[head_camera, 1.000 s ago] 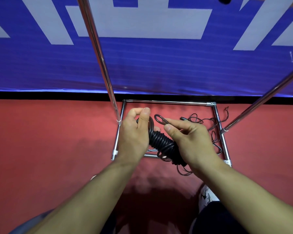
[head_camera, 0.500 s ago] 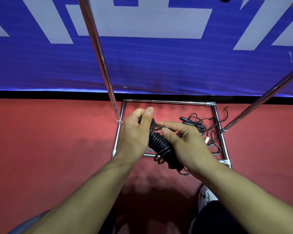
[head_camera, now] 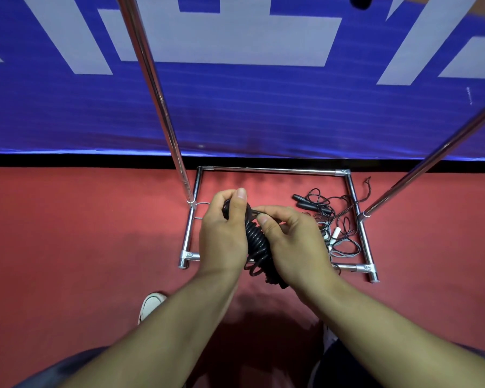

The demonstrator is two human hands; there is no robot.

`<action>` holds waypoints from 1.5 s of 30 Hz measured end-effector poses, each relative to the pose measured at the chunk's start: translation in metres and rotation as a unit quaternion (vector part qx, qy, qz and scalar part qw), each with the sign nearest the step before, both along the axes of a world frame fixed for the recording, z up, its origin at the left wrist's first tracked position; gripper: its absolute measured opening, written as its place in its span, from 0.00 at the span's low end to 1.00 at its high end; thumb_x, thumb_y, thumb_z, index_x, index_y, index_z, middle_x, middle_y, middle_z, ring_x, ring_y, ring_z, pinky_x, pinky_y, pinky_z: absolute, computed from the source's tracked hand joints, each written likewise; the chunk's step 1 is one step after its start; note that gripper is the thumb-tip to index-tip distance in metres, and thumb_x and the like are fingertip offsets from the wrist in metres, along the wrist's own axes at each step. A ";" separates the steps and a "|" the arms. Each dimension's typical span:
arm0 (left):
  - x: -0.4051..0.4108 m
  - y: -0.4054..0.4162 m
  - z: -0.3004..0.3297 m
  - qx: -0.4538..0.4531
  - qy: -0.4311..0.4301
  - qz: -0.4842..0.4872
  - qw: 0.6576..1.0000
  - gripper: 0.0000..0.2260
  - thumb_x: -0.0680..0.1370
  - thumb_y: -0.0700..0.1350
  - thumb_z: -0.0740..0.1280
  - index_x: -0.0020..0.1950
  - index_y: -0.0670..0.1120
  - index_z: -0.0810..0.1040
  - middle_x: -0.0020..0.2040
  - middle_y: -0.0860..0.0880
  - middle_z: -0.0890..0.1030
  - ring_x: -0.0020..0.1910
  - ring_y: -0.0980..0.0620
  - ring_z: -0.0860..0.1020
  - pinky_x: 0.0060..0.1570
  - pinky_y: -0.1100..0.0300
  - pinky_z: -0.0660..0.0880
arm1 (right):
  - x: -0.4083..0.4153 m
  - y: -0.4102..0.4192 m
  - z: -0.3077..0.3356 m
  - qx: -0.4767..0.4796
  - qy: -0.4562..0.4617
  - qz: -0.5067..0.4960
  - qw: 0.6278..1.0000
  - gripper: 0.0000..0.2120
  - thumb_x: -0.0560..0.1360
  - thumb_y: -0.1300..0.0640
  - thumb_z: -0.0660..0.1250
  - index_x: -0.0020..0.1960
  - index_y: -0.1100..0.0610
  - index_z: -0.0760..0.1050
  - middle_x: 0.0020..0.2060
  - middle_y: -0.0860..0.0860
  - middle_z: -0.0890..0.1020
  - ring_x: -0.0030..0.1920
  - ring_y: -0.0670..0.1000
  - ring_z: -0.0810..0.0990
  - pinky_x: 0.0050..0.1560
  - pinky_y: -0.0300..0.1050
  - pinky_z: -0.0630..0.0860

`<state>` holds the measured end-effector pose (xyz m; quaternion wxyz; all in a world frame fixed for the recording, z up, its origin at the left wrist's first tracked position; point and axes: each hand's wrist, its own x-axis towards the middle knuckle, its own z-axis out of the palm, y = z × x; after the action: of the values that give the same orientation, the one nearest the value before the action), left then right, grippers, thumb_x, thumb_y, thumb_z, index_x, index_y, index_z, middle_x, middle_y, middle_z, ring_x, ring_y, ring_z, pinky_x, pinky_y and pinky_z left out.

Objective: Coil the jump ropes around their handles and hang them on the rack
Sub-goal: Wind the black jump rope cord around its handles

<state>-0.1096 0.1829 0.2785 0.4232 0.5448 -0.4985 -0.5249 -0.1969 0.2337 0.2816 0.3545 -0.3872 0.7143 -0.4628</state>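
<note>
A chrome tubular metal rack (head_camera: 273, 171) stood on red flooring (head_camera: 67, 247). Above its base, the left hand (head_camera: 224, 236) and right hand (head_camera: 294, 245) both gripped a coiled black jump rope (head_camera: 256, 240). Loose tangled black ropes (head_camera: 333, 217) lay inside the base.

Head-worn view, facing forward and down, hands near

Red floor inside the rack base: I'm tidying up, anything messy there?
Yes: thin black jump ropes and a white-handled one lie tangled and uncoiled inside the chrome tube rack base.
</note>
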 end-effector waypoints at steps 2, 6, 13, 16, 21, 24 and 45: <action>-0.002 0.002 -0.001 0.004 0.000 0.009 1.000 0.07 0.82 0.52 0.63 0.45 0.55 0.77 0.33 0.60 0.78 0.33 0.63 0.74 0.41 0.64 0.72 | 0.002 0.001 0.001 -0.015 0.008 -0.012 1.000 0.10 0.75 0.50 0.64 0.51 0.44 0.84 0.45 0.45 0.84 0.45 0.49 0.84 0.51 0.56 0.80; -0.009 0.009 0.002 0.033 0.062 0.026 0.997 0.06 0.83 0.48 0.63 0.45 0.55 0.75 0.32 0.58 0.76 0.31 0.63 0.73 0.37 0.68 0.71 | 0.008 0.005 0.006 -0.035 0.024 0.012 0.999 0.13 0.79 0.61 0.66 0.54 0.45 0.84 0.45 0.45 0.82 0.47 0.42 0.81 0.54 0.41 0.76; -0.011 0.011 0.005 0.107 0.131 0.016 0.985 0.05 0.81 0.48 0.66 0.45 0.54 0.78 0.37 0.53 0.81 0.39 0.51 0.78 0.48 0.48 0.77 | 0.014 0.006 0.003 -0.029 -0.046 -0.053 0.997 0.10 0.78 0.59 0.68 0.54 0.46 0.76 0.37 0.45 0.75 0.34 0.42 0.74 0.39 0.39 0.71; -0.008 0.007 0.006 0.083 0.100 0.018 0.991 0.05 0.80 0.47 0.67 0.44 0.52 0.78 0.34 0.55 0.81 0.37 0.52 0.78 0.47 0.49 0.78 | 0.016 0.005 0.003 -0.034 -0.087 -0.081 0.992 0.04 0.76 0.57 0.70 0.47 0.50 0.76 0.35 0.48 0.80 0.35 0.49 0.78 0.40 0.50 0.75; -0.003 0.000 0.003 0.133 0.076 0.016 0.988 0.08 0.81 0.48 0.67 0.43 0.50 0.78 0.31 0.53 0.76 0.34 0.51 0.74 0.41 0.51 0.74 | 0.006 0.005 0.013 0.001 -0.007 -0.010 1.000 0.05 0.75 0.56 0.68 0.44 0.51 0.83 0.38 0.45 0.85 0.41 0.47 0.84 0.49 0.51 0.81; -0.002 -0.001 0.002 0.156 0.056 0.003 0.986 0.08 0.80 0.49 0.68 0.42 0.49 0.79 0.36 0.48 0.78 0.37 0.47 0.76 0.44 0.45 0.79 | -0.006 0.007 0.018 0.032 0.133 0.047 0.990 0.05 0.76 0.54 0.69 0.45 0.49 0.84 0.37 0.40 0.85 0.39 0.38 0.82 0.46 0.38 0.77; 0.005 0.007 0.015 -0.096 -0.282 -0.143 0.944 0.08 0.69 0.53 0.67 0.46 0.56 0.76 0.37 0.57 0.77 0.36 0.55 0.71 0.39 0.61 0.63 | -0.017 0.001 0.037 0.035 -0.015 0.054 0.998 0.12 0.76 0.58 0.67 0.36 0.63 0.76 0.22 0.44 0.66 0.23 0.43 0.62 0.27 0.37 0.62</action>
<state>-0.1043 0.1898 0.2937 0.2358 0.5500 -0.7187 -0.3542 -0.2141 0.2351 0.3190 0.4028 -0.4055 0.7029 -0.4233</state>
